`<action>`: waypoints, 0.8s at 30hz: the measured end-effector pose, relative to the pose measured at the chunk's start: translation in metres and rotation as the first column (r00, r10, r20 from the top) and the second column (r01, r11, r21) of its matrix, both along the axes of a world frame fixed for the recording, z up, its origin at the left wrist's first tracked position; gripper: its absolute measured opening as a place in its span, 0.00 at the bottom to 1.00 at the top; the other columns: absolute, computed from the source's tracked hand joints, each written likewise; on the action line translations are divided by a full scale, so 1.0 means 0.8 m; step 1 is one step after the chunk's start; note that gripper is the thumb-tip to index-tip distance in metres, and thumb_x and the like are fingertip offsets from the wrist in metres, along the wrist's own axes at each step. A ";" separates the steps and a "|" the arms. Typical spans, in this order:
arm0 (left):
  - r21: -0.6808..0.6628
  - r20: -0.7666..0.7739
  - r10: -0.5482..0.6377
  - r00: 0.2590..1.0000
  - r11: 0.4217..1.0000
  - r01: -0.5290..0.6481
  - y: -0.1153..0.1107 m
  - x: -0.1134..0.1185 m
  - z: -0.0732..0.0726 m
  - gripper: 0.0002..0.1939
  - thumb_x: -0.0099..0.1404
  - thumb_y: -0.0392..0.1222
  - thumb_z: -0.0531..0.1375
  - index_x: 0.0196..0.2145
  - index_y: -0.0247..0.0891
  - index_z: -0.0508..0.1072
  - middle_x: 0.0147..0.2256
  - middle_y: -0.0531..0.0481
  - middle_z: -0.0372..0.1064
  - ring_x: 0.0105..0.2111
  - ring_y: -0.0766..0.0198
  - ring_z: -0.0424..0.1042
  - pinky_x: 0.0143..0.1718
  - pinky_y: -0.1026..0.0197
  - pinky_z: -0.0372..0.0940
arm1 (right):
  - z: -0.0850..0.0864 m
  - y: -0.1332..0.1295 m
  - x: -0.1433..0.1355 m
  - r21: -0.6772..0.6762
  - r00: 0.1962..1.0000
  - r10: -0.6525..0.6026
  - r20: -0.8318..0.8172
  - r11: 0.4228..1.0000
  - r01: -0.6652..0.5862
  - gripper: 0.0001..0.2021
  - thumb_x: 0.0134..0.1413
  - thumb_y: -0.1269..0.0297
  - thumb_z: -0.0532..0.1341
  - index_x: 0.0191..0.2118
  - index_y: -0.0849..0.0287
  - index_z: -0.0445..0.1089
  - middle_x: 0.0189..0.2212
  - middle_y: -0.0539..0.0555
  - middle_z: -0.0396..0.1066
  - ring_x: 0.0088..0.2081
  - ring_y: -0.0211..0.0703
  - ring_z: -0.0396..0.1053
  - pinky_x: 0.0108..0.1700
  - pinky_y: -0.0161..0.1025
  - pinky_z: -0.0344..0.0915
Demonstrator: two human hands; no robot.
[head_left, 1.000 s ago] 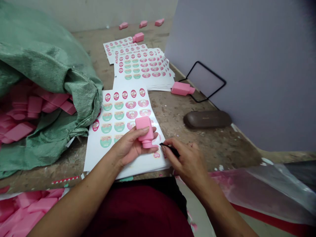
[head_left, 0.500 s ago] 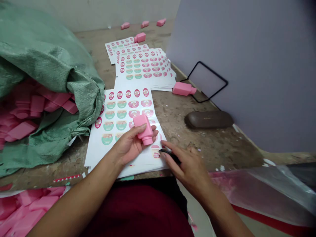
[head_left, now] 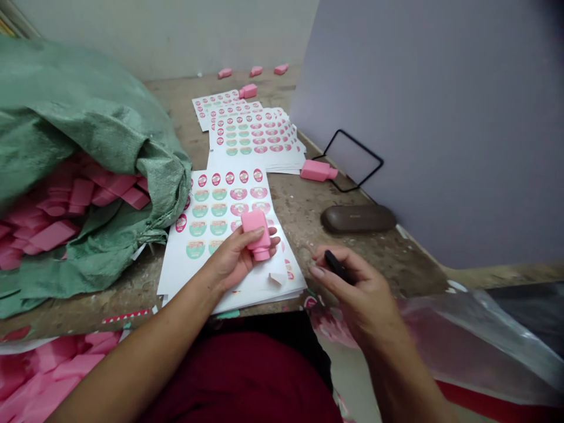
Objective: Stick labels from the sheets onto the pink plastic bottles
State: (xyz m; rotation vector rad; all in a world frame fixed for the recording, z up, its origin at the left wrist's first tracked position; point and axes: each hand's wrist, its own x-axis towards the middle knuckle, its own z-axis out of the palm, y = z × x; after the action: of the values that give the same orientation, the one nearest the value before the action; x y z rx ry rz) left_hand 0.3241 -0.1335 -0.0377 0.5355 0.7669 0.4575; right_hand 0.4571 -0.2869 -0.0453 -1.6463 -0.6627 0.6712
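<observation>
One pink plastic bottle [head_left: 254,220] in the left hand [head_left: 238,257], gripped with thumb on top and fingers behind, neck tipped toward the person; it sits over the near sticker sheets [head_left: 178,279]. Right hand [head_left: 363,291] is well apart, off to the right, fingers curled around a slim black tool [head_left: 337,266], exact type unclear; cannot tell if its fingertips pinch anything else. Small white curled flap [head_left: 277,279] on the near sheets, just below the left fingers. Beyond the left hand: fanned sticker sheet stack [head_left: 224,163], lying bottle [head_left: 318,170] by its right corner. Brown glasses case [head_left: 358,220] on the desk [head_left: 295,217], past the right hand; black wire frame [head_left: 374,153] behind it. Left of the left hand: green woven sack [head_left: 101,129] with loose pink bottles [head_left: 53,235]. Three far bottles [head_left: 256,71] in a row, well beyond both hands.
</observation>
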 end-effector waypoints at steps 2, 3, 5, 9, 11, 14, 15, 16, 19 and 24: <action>0.029 0.013 0.007 1.000 1.000 -0.007 0.000 -0.006 0.004 0.13 0.62 0.31 0.62 0.46 0.30 0.70 0.42 0.38 0.76 0.37 0.57 0.78 0.42 0.55 0.73 | 0.005 0.011 -0.006 -0.017 0.996 -0.002 0.086 1.000 0.003 0.08 0.47 0.57 0.67 0.31 0.55 0.72 0.27 0.48 0.70 0.29 0.40 0.66 0.32 0.36 0.63; 0.032 0.019 0.013 1.000 0.999 -0.014 0.000 -0.010 0.006 0.13 0.63 0.32 0.61 0.45 0.30 0.70 0.41 0.38 0.76 0.37 0.57 0.78 0.41 0.56 0.74 | 0.007 0.013 -0.008 -0.041 0.991 0.033 0.131 0.999 -0.028 0.08 0.48 0.58 0.66 0.32 0.55 0.73 0.27 0.49 0.71 0.29 0.41 0.67 0.32 0.36 0.63; 0.026 0.027 0.029 0.999 0.999 -0.030 0.000 -0.019 0.011 0.11 0.64 0.32 0.60 0.45 0.29 0.70 0.41 0.38 0.76 0.37 0.57 0.78 0.40 0.56 0.74 | 0.006 0.012 -0.010 -0.105 0.963 0.157 0.217 0.985 -0.137 0.07 0.50 0.60 0.63 0.34 0.55 0.74 0.28 0.49 0.72 0.31 0.42 0.68 0.34 0.37 0.63; 0.031 0.005 0.057 0.998 0.998 -0.057 -0.004 -0.037 0.011 0.12 0.63 0.31 0.61 0.46 0.31 0.69 0.41 0.38 0.76 0.38 0.57 0.78 0.39 0.56 0.74 | -0.010 0.005 -0.011 -0.209 0.887 0.337 0.316 0.936 -0.282 0.08 0.52 0.61 0.60 0.37 0.55 0.76 0.31 0.51 0.74 0.34 0.46 0.70 0.39 0.40 0.64; 0.033 -0.009 0.062 0.998 0.998 -0.062 -0.008 -0.042 0.006 0.15 0.62 0.31 0.62 0.47 0.31 0.68 0.41 0.39 0.76 0.38 0.57 0.78 0.39 0.56 0.74 | -0.016 0.007 -0.013 -0.229 0.871 0.371 0.322 0.923 -0.309 0.08 0.52 0.62 0.60 0.37 0.55 0.76 0.32 0.52 0.75 0.35 0.47 0.71 0.40 0.40 0.64; 0.037 -0.001 0.056 0.998 0.998 -0.056 -0.012 -0.046 -0.003 0.16 0.62 0.32 0.63 0.48 0.31 0.68 0.41 0.39 0.75 0.40 0.57 0.78 0.42 0.56 0.73 | -0.015 0.013 -0.019 -0.212 0.885 0.355 0.301 0.930 -0.301 0.07 0.51 0.61 0.61 0.33 0.56 0.75 0.30 0.52 0.74 0.34 0.46 0.70 0.38 0.40 0.64; 0.041 0.006 0.051 0.999 0.998 -0.052 -0.012 -0.046 -0.005 0.17 0.62 0.32 0.63 0.48 0.32 0.68 0.41 0.39 0.75 0.41 0.56 0.78 0.43 0.55 0.72 | -0.011 0.015 -0.022 -0.193 0.908 0.325 0.264 0.940 -0.280 0.07 0.51 0.60 0.62 0.32 0.56 0.75 0.29 0.51 0.73 0.33 0.45 0.69 0.37 0.39 0.63; 0.046 0.009 0.045 0.999 0.998 -0.046 -0.011 -0.046 -0.007 0.17 0.61 0.33 0.64 0.48 0.32 0.67 0.41 0.39 0.75 0.41 0.56 0.78 0.43 0.55 0.72 | -0.007 0.017 -0.024 -0.165 0.939 0.279 0.202 0.955 -0.248 0.08 0.51 0.57 0.63 0.31 0.56 0.74 0.28 0.51 0.72 0.32 0.44 0.68 0.35 0.39 0.63; 0.062 0.008 0.035 0.999 0.997 -0.035 -0.009 -0.046 -0.010 0.18 0.61 0.34 0.64 0.48 0.34 0.66 0.41 0.39 0.74 0.40 0.55 0.78 0.42 0.55 0.72 | 0.008 0.020 -0.030 -0.057 0.990 0.112 -0.090 0.991 -0.118 0.13 0.50 0.50 0.67 0.34 0.54 0.72 0.28 0.49 0.71 0.29 0.42 0.67 0.31 0.37 0.63; 0.092 0.034 0.024 0.999 0.995 -0.027 -0.014 -0.050 -0.007 0.21 0.58 0.33 0.66 0.49 0.35 0.66 0.40 0.42 0.74 0.38 0.60 0.76 0.38 0.60 0.71 | 0.031 0.039 -0.045 0.037 0.981 0.147 -0.127 0.989 -0.143 0.12 0.50 0.52 0.69 0.34 0.54 0.71 0.28 0.47 0.71 0.29 0.39 0.66 0.31 0.35 0.63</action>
State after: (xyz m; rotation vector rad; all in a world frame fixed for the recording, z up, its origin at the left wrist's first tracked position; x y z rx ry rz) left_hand 0.2839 -0.1450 -0.0432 0.6033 0.7241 0.5265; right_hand 0.4211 -0.2558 -0.0202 -1.5244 -0.6996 0.8631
